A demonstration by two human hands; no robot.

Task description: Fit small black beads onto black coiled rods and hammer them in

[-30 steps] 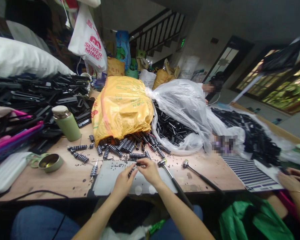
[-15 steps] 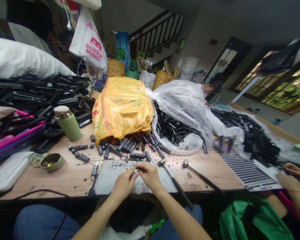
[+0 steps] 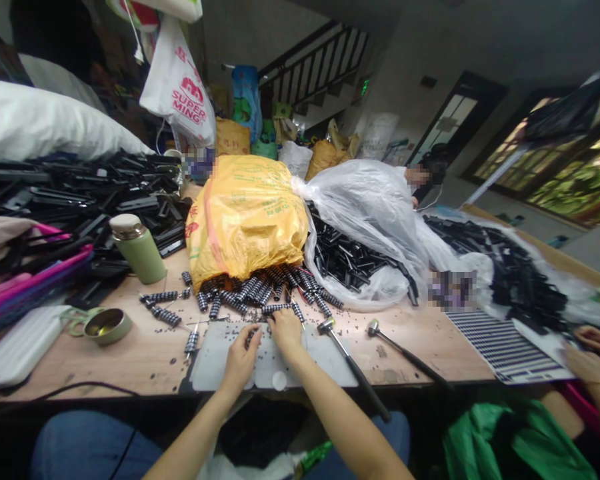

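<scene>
My left hand (image 3: 241, 360) is closed around a small dark piece (image 3: 253, 336), mostly covered by the fingers, just above the grey board (image 3: 213, 373). My right hand (image 3: 287, 333) reaches to the board's far edge, fingers bent together and pointing down; whatever is at its fingertips is hidden. Just beyond those fingers lies a black-and-white patterned roll (image 3: 276, 308). Small black bits (image 3: 234, 331) are scattered over the board. A hammer (image 3: 350, 363) lies across the board's right side, head away from me.
More patterned rolls (image 3: 247, 293) are heaped before a yellow sack (image 3: 247, 220). A clear bag of black parts (image 3: 340, 253) stands beside it. A second hammer (image 3: 405, 350), a cup (image 3: 107, 325) and a green flask (image 3: 139, 250) sit around. Another person's hands (image 3: 593, 357) work at right.
My hands were together over the board and have separated. The right moved forward toward the patterned rolls; the left moved slightly left, keeping the dark piece.
</scene>
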